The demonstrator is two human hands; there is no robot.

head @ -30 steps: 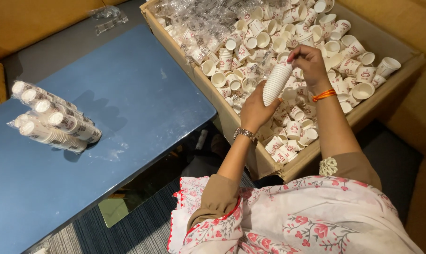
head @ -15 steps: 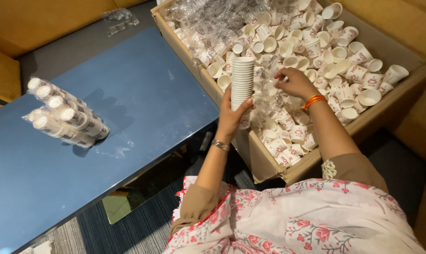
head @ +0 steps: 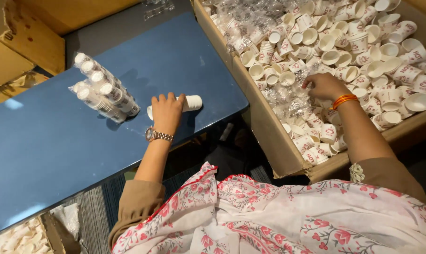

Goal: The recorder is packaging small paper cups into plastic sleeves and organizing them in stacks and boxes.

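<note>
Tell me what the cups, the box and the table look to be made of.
Cups: likely paper, matte white with printed sides and rolled rims. Box: brown corrugated cardboard, going by its dull raw edge. Table: smooth blue top with soft light reflections, perhaps laminate or painted metal. The stack under the left hand looks the same paper.

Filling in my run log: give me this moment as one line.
left hand: lays cup stack flat on blue table | right hand: among loose cups in cardboard box | wrapped stacks: on table

cardboard box (head: 274,141) right, brown | plastic-wrapped cup sleeves (head: 105,91) on blue table (head: 43,141) (clear film)
</note>
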